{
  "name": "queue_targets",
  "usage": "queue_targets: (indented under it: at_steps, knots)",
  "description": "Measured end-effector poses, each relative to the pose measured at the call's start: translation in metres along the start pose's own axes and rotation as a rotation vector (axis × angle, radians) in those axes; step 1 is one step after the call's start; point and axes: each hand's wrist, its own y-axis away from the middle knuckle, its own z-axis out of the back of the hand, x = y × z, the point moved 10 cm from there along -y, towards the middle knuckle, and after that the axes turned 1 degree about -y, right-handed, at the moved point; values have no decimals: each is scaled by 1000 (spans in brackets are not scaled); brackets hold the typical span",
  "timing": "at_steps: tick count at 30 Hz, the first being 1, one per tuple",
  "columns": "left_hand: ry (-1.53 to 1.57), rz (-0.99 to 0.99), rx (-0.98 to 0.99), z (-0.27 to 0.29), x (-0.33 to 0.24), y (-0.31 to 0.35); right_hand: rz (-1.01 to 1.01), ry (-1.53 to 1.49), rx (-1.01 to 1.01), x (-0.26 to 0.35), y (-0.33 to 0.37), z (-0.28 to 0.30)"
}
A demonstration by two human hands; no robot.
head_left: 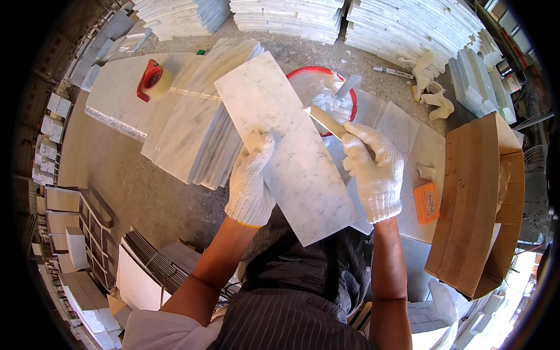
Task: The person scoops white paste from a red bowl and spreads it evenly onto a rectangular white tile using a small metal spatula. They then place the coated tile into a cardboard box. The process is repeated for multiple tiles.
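Observation:
A long white marble tile [280, 134] with grey veins lies slanted in front of me. My left hand [249, 181], in a white knit glove, grips its left edge and props it up. My right hand [376, 172], also gloved, is closed on the pale handle of a putty knife [326, 121], whose blade touches the tile's right edge. Just behind the blade stands a red-rimmed bowl [315, 71] holding white paste and a second scraper.
A stack of marble tiles [192, 128] lies to the left, with a red tape dispenser [153, 80] beyond it. An orange block [426, 202] and a cardboard box [475, 204] are on the right. Spare gloves [430, 87], a marker [392, 72] and tile stacks [402, 23] lie behind.

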Motion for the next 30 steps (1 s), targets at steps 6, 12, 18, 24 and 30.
queue_targets:
  at_steps: [6,12,18,24,30]
  knots:
    - [5,17,7,0,3,-4,74,83,-23,7,-1,3]
    - [-13,25,-20,-2,2,-3,175,114,-63,6,-2,6]
    - [-34,15,26,-5,0,-2,-29,-75,45,-6,-12,-2]
    - [-43,5,35,-10,-4,3,-32,-15,131,-6,-16,0]
    - [-34,17,25,-1,-2,0,-108,-33,150,-13,-12,12]
